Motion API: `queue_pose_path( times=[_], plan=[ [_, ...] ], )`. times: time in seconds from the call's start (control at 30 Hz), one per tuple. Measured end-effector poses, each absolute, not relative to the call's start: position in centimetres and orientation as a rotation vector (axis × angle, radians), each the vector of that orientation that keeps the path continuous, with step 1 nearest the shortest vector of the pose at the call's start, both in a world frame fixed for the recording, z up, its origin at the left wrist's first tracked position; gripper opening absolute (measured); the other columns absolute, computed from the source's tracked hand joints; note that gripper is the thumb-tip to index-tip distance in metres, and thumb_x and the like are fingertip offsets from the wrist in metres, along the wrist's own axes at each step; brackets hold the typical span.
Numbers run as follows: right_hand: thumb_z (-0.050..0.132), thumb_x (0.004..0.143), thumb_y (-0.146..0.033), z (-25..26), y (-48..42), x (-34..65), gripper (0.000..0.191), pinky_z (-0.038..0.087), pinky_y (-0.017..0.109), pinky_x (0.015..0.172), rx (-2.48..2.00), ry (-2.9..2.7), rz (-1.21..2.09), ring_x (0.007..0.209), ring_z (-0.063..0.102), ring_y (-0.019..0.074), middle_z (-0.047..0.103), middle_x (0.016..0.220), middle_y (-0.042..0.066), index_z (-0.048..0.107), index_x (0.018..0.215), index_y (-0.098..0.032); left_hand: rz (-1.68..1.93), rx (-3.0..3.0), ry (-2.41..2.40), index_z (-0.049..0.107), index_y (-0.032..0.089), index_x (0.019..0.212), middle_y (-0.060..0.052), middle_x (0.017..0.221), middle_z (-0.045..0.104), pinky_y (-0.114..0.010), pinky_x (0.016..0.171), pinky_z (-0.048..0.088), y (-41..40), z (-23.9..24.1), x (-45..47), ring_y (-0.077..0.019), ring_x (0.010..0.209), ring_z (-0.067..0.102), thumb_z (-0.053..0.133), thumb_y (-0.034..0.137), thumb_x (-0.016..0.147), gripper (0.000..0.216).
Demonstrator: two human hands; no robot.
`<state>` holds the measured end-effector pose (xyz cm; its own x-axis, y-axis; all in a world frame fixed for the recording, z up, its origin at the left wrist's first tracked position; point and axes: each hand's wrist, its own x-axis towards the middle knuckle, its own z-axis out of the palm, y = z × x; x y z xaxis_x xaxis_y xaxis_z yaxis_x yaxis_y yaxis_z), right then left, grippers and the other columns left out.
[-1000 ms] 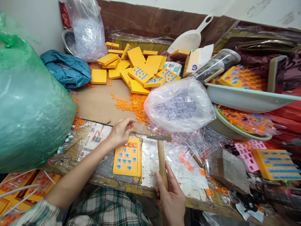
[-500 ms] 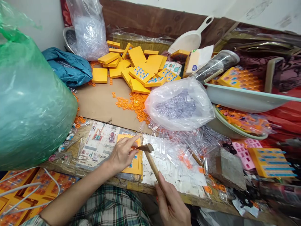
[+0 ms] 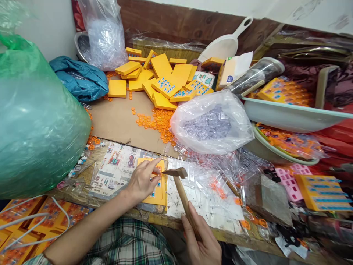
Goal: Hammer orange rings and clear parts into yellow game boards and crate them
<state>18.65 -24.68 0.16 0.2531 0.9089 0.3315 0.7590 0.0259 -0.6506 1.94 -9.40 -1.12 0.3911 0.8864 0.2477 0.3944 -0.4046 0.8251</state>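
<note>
My left hand (image 3: 143, 180) rests on a yellow plastic board (image 3: 157, 188) with blue and orange pieces, at the front of the workbench. Its fingers are pinched together over an orange piece near the board's top edge. My right hand (image 3: 201, 241) grips the wooden handle of a small hammer (image 3: 178, 182), whose metal head hangs just above the board's upper right corner, close to my left fingertips.
A big green bag (image 3: 38, 121) fills the left. Behind lie a pile of yellow boards (image 3: 157, 79), loose orange rings (image 3: 158, 123) on cardboard and a clear bag of transparent parts (image 3: 211, 125). Basins (image 3: 289, 116) and more boards crowd the right.
My left hand came back from the orange rings onto the board. The hammer swung from lying flat to head-down over the board, then lifted slightly to the right.
</note>
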Motion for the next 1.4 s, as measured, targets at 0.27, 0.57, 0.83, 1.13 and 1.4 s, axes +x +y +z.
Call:
queue_pose_path(
  times=[0.27, 0.57, 0.83, 1.13, 1.4],
  plan=[
    [0.053, 0.088, -0.016, 0.5, -25.2, 19.2, 0.044, 0.051, 0.022, 0.062, -1.834, -1.718, 0.198, 0.072, 0.069, 0.0150, 0.072, 0.092, 0.002, 0.056, 0.130, -0.032, 0.939, 1.934, 1.103, 0.045, 0.020, 0.131, -0.003, 0.090, 0.071, -0.038, 0.089, 0.051, -10.0, -1.2, 2.0, -0.0204, 0.094, 0.064, 0.063, 0.013, 0.078, 0.056],
    [0.065, 0.078, -0.044, -1.4, -24.8, 19.4, 0.052, 0.055, 0.036, 0.085, -1.974, -0.903, 0.543, 0.107, 0.064, 0.0286, 0.066, 0.120, 0.006, 0.061, 0.125, -0.021, 0.956, 2.026, 1.463, 0.069, 0.016, 0.094, -0.008, 0.102, 0.070, -0.035, 0.094, 0.048, 1.3, 0.7, 0.3, -0.0203, 0.100, 0.062, 0.056, 0.013, 0.082, 0.018],
    [0.068, 0.075, -0.047, -0.8, -24.5, 19.1, 0.057, 0.060, 0.032, 0.069, -1.950, -0.848, 0.544, 0.095, 0.068, 0.0284, 0.074, 0.100, 0.006, 0.062, 0.124, -0.018, 0.764, 2.008, 1.451, 0.070, 0.015, 0.078, -0.008, 0.083, 0.069, -0.035, 0.086, 0.050, 6.0, 0.2, 2.6, -0.0222, 0.086, 0.064, 0.058, 0.006, 0.075, 0.015],
    [0.063, 0.083, -0.023, -0.8, -24.5, 19.1, 0.042, 0.057, 0.031, 0.078, -1.744, -1.376, 0.334, 0.094, 0.069, 0.0238, 0.070, 0.113, 0.005, 0.061, 0.125, -0.025, 0.839, 2.040, 1.040, 0.054, 0.017, 0.114, -0.006, 0.096, 0.066, -0.033, 0.086, 0.050, -9.8, 1.0, -0.3, -0.0187, 0.092, 0.061, 0.055, 0.014, 0.082, 0.033],
    [0.057, 0.085, -0.006, 1.3, -25.3, 18.0, 0.060, 0.054, 0.025, 0.075, -1.615, -1.680, 0.178, 0.084, 0.068, 0.0166, 0.069, 0.104, 0.004, 0.046, 0.138, -0.033, 0.824, 1.859, 1.099, 0.050, 0.020, 0.120, -0.004, 0.093, 0.069, -0.035, 0.086, 0.050, -10.4, -1.0, -0.7, -0.0189, 0.090, 0.063, 0.060, 0.015, 0.080, 0.041]
  ],
)
